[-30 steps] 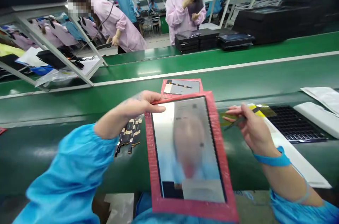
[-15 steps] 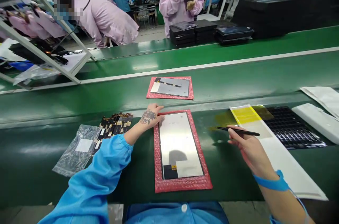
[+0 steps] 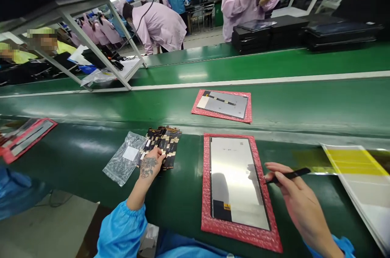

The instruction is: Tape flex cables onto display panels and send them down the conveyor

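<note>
I have the left hand [image 3: 150, 165] at the dark strips [image 3: 167, 140], piled to the left on the worktop [image 3: 189, 197]; its fingers are bunched over them, but I can't tell whether they grasp one. I read the step as picking out a single strip, so the next move calls for a light pinch that leaves its neighbours undisturbed. A clear bag [image 3: 117, 168] lies just left of the pile. To the right, the panel [image 3: 236, 176] lies on red bubble wrap [image 3: 240, 239], and my right hand [image 3: 300, 199] grasps black tweezers [image 3: 297, 173] by its right edge. Farther off, a second panel [image 3: 224, 107] has one strip across it. Half a second ago my left hand was at the first panel's far-left corner and the tweezers were well right of it; my view has also swung left.
</note>
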`<action>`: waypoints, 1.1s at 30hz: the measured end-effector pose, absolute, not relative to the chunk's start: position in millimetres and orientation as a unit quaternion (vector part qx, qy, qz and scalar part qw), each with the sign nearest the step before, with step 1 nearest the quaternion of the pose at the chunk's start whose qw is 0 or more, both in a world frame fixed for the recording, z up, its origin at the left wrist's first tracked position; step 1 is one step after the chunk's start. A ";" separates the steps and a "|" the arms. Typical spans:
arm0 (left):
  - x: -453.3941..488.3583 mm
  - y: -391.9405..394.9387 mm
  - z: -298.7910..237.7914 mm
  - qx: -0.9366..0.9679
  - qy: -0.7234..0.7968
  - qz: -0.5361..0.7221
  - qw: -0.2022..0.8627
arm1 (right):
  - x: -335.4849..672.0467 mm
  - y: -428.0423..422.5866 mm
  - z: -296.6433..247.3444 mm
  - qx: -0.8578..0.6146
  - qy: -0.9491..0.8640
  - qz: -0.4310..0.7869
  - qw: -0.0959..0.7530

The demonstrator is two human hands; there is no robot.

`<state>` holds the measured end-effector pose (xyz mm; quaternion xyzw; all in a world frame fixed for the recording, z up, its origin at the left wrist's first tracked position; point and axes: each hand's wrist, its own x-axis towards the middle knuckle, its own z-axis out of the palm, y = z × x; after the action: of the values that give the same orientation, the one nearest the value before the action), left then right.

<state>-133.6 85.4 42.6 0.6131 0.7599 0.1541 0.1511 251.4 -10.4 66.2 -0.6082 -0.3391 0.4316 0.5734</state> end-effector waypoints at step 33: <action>-160.5 52.9 63.7 0.420 0.739 0.438 0.293 | 185.2 -10.4 66.7 -0.598 -0.521 0.509 0.335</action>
<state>-160.5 52.9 63.7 0.4201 0.7387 0.4385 0.2926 185.2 -10.4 66.7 -0.5980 -0.5208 0.5088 0.3351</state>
